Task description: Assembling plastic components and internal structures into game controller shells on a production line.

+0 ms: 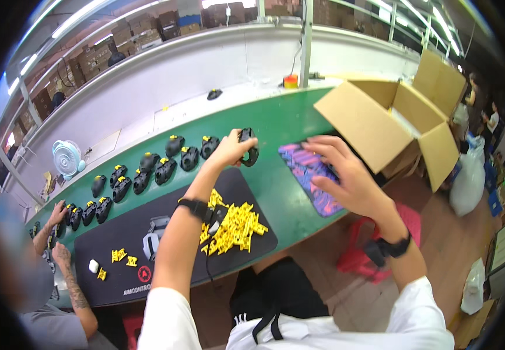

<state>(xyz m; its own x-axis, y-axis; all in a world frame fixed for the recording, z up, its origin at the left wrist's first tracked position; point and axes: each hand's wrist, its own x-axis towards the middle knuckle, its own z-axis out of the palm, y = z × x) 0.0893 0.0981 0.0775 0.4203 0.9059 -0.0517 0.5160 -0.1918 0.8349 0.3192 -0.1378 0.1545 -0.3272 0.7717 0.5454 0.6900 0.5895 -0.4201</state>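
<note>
My left hand (235,148) is closed on a black plastic shell (249,156), curved like part of a game controller, above the green table. Over a blue and purple patterned mat (322,198), my right hand (346,175) is open with its fingers spread. A dark patch shows between its thumb and fingers, too hidden to name. Several similar black shells (166,170) with yellow pieces in them stand in rows to the left. Below my left forearm, a heap of small yellow plastic pieces (238,228) lies on a black mat (176,204).
An open cardboard box (375,125) stands at the right end of the green table (290,114). A co-worker (42,291) handles shells at the left. A small blue fan (67,158) is at the back left, and a pink stool (360,251) sits below on the right.
</note>
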